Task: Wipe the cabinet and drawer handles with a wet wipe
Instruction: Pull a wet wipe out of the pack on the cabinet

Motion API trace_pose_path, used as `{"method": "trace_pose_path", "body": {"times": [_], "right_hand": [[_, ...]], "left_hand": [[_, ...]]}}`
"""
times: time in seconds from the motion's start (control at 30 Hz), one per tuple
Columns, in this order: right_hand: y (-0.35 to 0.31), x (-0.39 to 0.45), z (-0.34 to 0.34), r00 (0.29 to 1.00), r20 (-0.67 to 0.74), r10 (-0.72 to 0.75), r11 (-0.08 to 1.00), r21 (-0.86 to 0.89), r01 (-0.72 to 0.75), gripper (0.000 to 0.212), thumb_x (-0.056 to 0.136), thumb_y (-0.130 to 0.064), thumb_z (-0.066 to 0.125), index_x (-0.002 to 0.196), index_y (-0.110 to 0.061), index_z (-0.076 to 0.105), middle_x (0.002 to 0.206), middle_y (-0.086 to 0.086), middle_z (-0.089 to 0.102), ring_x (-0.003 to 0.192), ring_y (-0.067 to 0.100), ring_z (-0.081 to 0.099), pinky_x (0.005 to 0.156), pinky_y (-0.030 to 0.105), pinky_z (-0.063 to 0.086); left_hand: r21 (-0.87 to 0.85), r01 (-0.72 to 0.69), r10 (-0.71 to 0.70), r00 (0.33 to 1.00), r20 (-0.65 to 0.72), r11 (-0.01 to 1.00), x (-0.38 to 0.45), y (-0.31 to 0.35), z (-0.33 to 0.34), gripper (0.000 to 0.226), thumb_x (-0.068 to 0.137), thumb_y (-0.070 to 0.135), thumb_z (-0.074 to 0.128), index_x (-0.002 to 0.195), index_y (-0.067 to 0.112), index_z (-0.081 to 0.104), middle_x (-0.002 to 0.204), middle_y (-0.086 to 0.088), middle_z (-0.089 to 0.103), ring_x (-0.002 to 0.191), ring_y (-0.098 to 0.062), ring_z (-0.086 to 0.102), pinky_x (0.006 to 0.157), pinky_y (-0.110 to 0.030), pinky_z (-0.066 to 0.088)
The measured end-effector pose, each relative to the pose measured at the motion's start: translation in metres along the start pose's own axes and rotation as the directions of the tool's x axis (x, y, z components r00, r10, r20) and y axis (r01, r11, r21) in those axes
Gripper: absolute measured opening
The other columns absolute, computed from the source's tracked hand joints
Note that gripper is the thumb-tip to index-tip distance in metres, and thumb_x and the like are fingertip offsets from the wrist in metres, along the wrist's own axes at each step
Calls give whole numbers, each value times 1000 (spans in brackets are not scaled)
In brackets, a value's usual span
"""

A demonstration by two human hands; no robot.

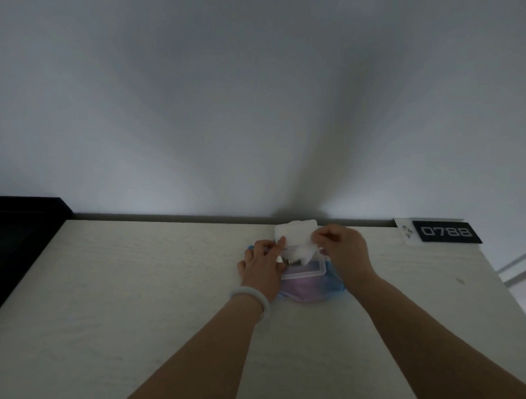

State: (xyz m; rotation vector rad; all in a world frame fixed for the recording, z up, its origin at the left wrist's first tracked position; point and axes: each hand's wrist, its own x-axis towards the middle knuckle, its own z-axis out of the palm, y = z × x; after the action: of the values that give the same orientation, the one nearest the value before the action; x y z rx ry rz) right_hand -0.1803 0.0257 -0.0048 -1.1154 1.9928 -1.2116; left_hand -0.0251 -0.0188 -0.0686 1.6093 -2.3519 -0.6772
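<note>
On the pale desk (pixel 139 295), near the wall, lies a blue and pink wipe pack (pixel 308 288) with its clear lid (pixel 296 231) flipped up. From its opening a white wipe (pixel 303 253) sticks out. The left hand (pixel 263 267) presses on the pack, one finger touching the lid. The right hand (pixel 344 250) pinches the wipe with curled fingers (pixel 320 236). A pale bangle (pixel 252 297) circles the left wrist. At the desk's far right corner, a black plate (pixel 447 232) reads "0788"; the small writing beside it is illegible.
</note>
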Motion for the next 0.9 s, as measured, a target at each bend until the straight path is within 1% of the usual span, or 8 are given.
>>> {"method": "trace_pose_path", "body": {"times": [0.17, 0.3, 0.4, 0.57, 0.7, 0.77, 0.83, 0.9], "right_hand": [[-25, -4, -24, 984, -149, 101, 952, 302, -52, 13, 89, -4, 60, 81, -11, 68, 81, 7, 71, 79, 26, 67, 77, 37, 59], [-42, 5, -51, 945, -300, 131, 912, 409, 3, 10, 91, -14, 62, 83, -17, 67, 85, 9, 72, 82, 30, 69, 76, 44, 59], [-51, 10, -65, 949, -306, 72, 947, 321, 31, 11, 91, -19, 61, 82, -21, 66, 83, 10, 72, 79, 34, 67, 70, 47, 58], [-48, 7, -69, 946, -322, 49, 987, 163, 4, 12, 94, -19, 56, 85, -18, 64, 81, 3, 64, 76, 22, 56, 68, 33, 46], [-36, 3, -60, 995, -71, 71, 975, -208, -84, 20, 98, -24, 49, 98, -10, 64, 92, 8, 62, 78, 22, 56, 66, 27, 42], [-28, 1, -51, 988, 72, 137, 942, -319, -107, 21, 99, -25, 48, 106, -12, 63, 98, 8, 61, 82, 22, 56, 71, 28, 43], [-20, 0, -45, 978, 123, 165, 919, -379, -108, 19, 97, -25, 51, 109, -14, 61, 104, 8, 59, 91, 24, 56, 77, 31, 43], [-15, -1, -40, 977, 133, 169, 905, -412, -101, 21, 95, -25, 55, 113, -15, 59, 109, 10, 61, 92, 24, 55, 76, 29, 41]], "left_hand": [[-12, 2, -2, 1000, -7, 1000, -2, 0, -2, 52, 98, 33, 44, 147, 41, 28, 143, 4, 31, 125, -22, 33, 97, -32, 27], [-14, 3, -3, 1000, -13, 1000, -2, 3, -3, 53, 98, 34, 45, 148, 37, 27, 143, 4, 32, 126, -22, 33, 98, -33, 27], [-44, 34, -35, 999, -18, 998, 2, 5, -3, 58, 96, 34, 49, 148, 34, 24, 141, 2, 35, 127, -25, 33, 100, -37, 28], [-281, 104, -123, 991, -51, 954, 3, 7, -10, 73, 85, 23, 64, 147, 27, 25, 133, 7, 51, 124, -22, 41, 99, -34, 27], [-365, 108, -132, 990, -41, 925, 7, 6, -17, 69, 83, 27, 69, 142, 24, 33, 123, 4, 57, 117, -22, 50, 99, -37, 31], [-391, 98, -131, 990, -58, 915, 9, 5, -19, 52, 80, 33, 73, 124, 24, 45, 112, 3, 59, 108, -22, 55, 99, -40, 36], [-372, 74, -102, 993, -54, 925, 7, 4, -21, 37, 78, 40, 73, 97, 23, 48, 97, 2, 58, 98, -23, 57, 93, -42, 40], [-327, 6, -18, 999, -35, 945, 3, 3, -21, 29, 80, 46, 70, 91, 23, 55, 95, 1, 57, 99, -27, 56, 92, -43, 42]]}}
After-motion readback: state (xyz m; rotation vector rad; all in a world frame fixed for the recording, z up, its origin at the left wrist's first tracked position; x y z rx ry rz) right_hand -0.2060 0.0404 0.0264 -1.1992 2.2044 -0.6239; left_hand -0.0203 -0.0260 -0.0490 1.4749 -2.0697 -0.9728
